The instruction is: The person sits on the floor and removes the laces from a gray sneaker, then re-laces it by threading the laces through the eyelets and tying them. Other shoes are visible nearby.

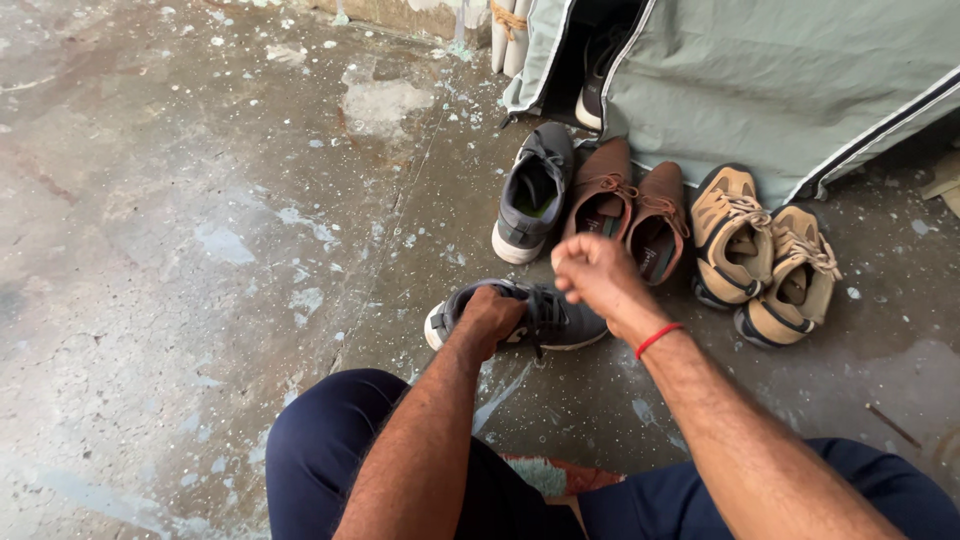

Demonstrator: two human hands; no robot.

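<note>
A grey sneaker (560, 318) with a white sole lies on the concrete floor in front of my knees. My left hand (490, 318) is closed over its heel end and grips it. Just above the sneaker's laces my right hand (592, 272) hovers with its fingers pinched together; whether a lace is between them I cannot tell. A red band circles my right wrist. The matching grey sneaker (535, 190) stands farther back.
A pair of brown lace-up shoes (630, 210) and a pair of tan shoes (760, 255) stand in a row to the right. Behind them hangs a grey fabric cover (790, 80) with another shoe inside. The floor (180, 250) is paint-spattered concrete.
</note>
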